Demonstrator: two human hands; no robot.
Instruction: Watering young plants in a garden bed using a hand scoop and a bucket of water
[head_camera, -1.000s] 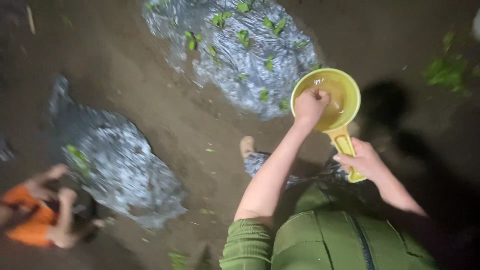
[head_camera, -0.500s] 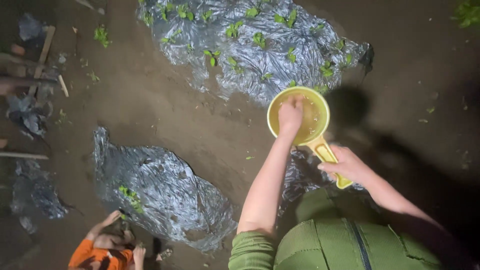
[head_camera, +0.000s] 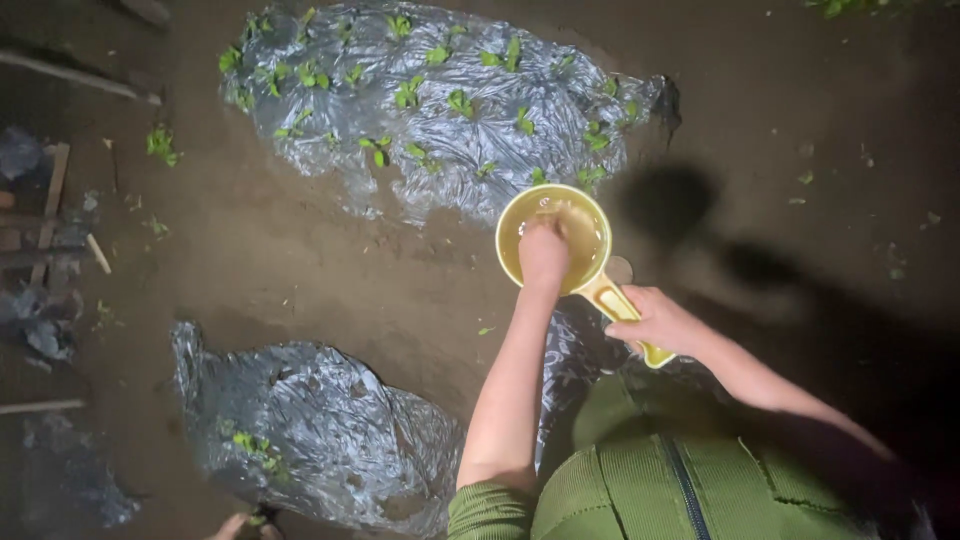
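I look down at muddy ground. My right hand (head_camera: 660, 322) grips the handle of a yellow plastic dipper (head_camera: 580, 222) and holds it out in front of me. My left hand (head_camera: 543, 250) reaches down into the dipper's bowl, fingers curled inside it; what it touches is hidden. Just beyond the dipper lies a silver plastic sheet (head_camera: 440, 110) over a soil bed, with small green seedlings (head_camera: 410, 95) poking through its holes.
A second silver plastic sheet (head_camera: 320, 430) covers a bed at the lower left, with one seedling (head_camera: 245, 442). Wooden sticks (head_camera: 50, 190) and scraps lie at the left edge. Another person's hand (head_camera: 235, 525) shows at the bottom edge. Bare mud lies to the right.
The view has shifted, so the far bed now fills the top and the person in orange has dropped out of frame. My hands hold the same pose on the dipper.
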